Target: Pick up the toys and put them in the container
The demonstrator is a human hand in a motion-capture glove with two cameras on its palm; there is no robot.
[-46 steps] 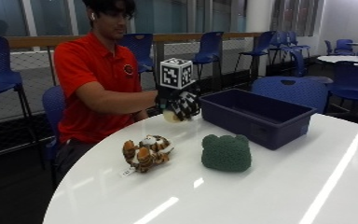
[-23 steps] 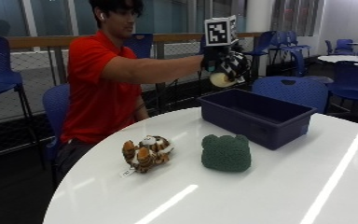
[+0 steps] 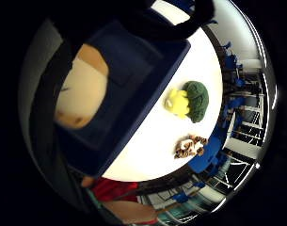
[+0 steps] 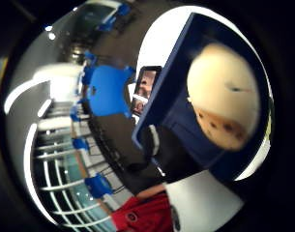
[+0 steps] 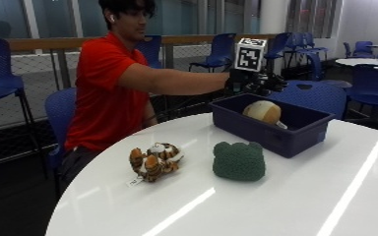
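From the outside view, the gloved right hand [image 5: 253, 82] hovers above the dark blue plastic container [image 5: 275, 123] near the far edge of the round white desk [image 5: 254, 206]. The round cream-and-tan plush toy [image 5: 262, 111] sits inside the container, below the palm and apart from it; I cannot tell how far the grip is spread. The striped orange tiger plush [image 5: 153, 161] and the green plush frog [image 5: 239, 161] lie on the desk just in front of the container, within easy reach, probably next to be collected.
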